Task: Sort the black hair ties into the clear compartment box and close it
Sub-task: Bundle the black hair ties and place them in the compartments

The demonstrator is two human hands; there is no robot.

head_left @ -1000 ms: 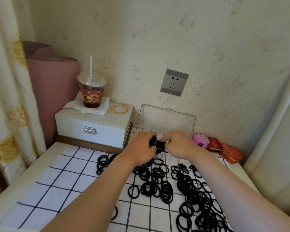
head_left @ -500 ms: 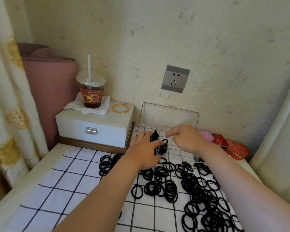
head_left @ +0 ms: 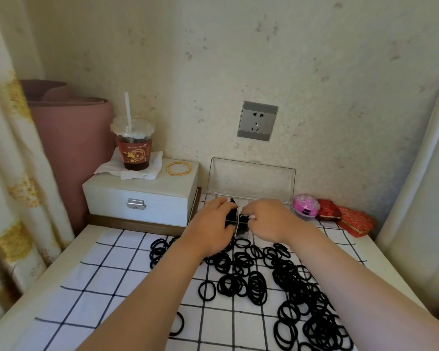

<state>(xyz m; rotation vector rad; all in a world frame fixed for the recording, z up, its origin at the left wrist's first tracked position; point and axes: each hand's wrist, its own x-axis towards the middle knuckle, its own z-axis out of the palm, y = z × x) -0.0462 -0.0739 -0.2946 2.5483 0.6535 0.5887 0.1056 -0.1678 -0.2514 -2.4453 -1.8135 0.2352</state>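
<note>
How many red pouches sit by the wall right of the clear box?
2: one red pouch next to the pink ball, the other pouch further right, near the table's corner. Part of the nearer one is hidden behind the ball.

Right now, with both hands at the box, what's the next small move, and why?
Probably press the bunch of ties down into the compartment, then let go: both the left hand and right hand are over the open box, and many loose ties remain.
</note>
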